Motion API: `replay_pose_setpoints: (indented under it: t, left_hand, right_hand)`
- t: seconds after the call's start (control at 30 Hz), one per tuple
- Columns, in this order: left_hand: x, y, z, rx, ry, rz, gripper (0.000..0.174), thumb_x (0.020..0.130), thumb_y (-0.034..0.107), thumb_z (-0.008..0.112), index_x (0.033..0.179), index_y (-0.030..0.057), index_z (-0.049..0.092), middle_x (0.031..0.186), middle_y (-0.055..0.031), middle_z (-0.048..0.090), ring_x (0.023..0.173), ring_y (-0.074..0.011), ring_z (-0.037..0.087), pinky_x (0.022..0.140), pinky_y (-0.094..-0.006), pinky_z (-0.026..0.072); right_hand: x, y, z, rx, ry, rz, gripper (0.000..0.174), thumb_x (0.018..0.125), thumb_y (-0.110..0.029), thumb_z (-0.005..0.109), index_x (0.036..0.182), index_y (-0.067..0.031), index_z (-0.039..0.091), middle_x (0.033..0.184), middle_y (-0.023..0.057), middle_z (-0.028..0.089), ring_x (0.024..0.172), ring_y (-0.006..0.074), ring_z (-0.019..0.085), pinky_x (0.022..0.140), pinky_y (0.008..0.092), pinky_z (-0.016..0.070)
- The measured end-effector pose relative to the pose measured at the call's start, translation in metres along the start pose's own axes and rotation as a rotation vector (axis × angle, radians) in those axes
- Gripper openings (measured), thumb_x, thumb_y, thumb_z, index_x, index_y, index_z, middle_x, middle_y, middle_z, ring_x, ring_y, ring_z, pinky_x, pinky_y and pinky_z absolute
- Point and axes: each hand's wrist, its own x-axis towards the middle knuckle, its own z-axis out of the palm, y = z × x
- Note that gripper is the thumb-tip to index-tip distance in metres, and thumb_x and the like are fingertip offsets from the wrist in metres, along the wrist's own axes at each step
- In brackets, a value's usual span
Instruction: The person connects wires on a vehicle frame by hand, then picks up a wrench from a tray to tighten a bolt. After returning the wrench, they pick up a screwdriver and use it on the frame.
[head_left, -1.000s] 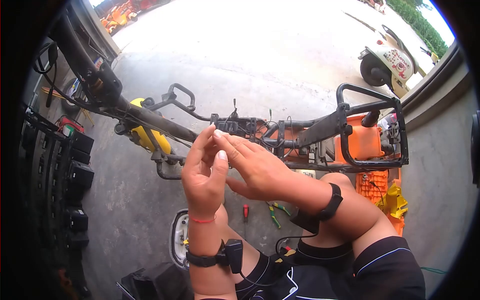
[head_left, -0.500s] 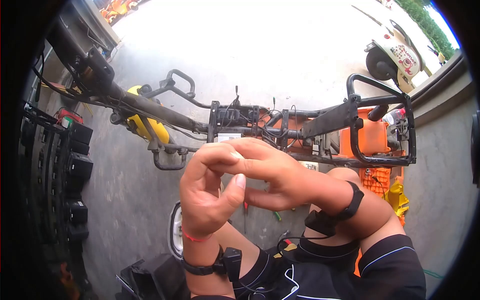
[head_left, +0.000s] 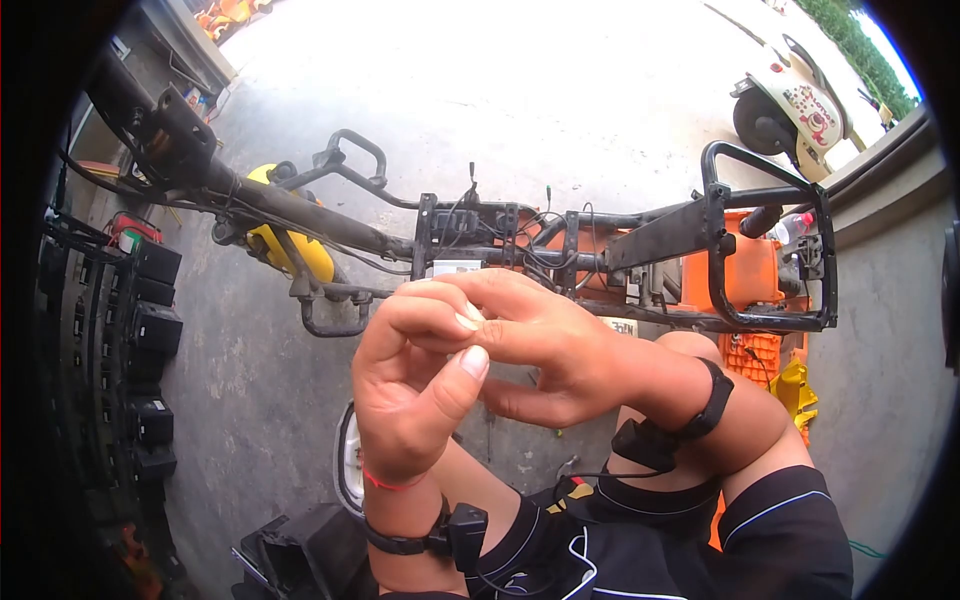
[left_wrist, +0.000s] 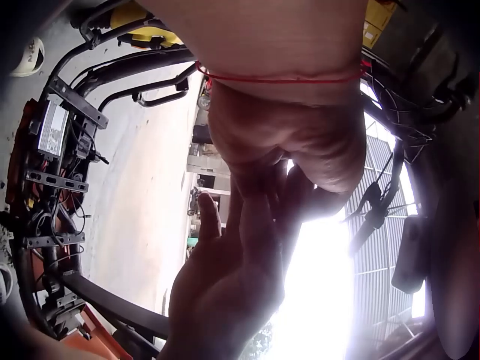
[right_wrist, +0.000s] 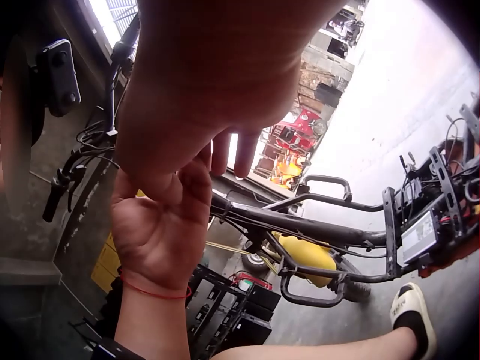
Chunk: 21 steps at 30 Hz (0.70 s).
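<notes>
Both bare hands meet in front of the body in the head view. The left hand [head_left: 405,375] has its palm turned inward, its fingers loosely bent and its thumb raised. From the other side the right hand [head_left: 550,345] lays its fingers against the left fingertips. No object shows between them, though the overlapping fingers partly hide the contact. A black motorbike frame [head_left: 640,240] with loose cables stands just beyond the hands. A silver box with a label [right_wrist: 420,241] sits on this frame in the right wrist view.
Black box-like parts [head_left: 155,335] line the left side. Orange panels [head_left: 745,360] and a yellow piece [head_left: 793,395] lie at the right. A white scooter [head_left: 800,110] stands outside. Beside the left leg is a pale-rimmed part [head_left: 350,460], near a black bin-like piece [head_left: 310,550].
The hands have come lower, and the left fingers have gone from upright to bent over. The right fingers have moved onto the left fingertips. In the last half second the hands have barely moved.
</notes>
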Motion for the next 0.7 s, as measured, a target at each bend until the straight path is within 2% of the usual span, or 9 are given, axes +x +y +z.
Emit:
replay_pose_setpoints:
  t: [0.2, 0.7]
  left_hand:
    - [0.0007, -0.0015, 0.0025, -0.025, 0.021, 0.000, 0.021, 0.083, -0.006, 0.061, 0.102, 0.0029, 0.057, 0.108, -0.0078, 0.056, 0.103, -0.0151, 0.056, 0.095, -0.0318, 0.0446]
    - [0.0022, -0.0037, 0.0071, -0.058, 0.060, -0.030, 0.016, 0.084, -0.005, 0.059, 0.098, 0.0035, 0.057, 0.105, -0.0067, 0.056, 0.098, -0.0128, 0.054, 0.089, -0.0280, 0.0436]
  right_hand:
    - [0.0029, -0.0021, -0.0013, -0.120, -0.006, -0.003, 0.044, 0.076, 0.000, 0.069, 0.119, -0.0015, 0.060, 0.127, 0.0234, 0.056, 0.114, 0.0435, 0.057, 0.096, 0.0490, 0.0467]
    - [0.0034, -0.0036, -0.0044, -0.211, -0.013, 0.006, 0.038, 0.075, 0.000, 0.069, 0.111, -0.0004, 0.061, 0.128, 0.0252, 0.057, 0.117, 0.0450, 0.057, 0.097, 0.0490, 0.0481]
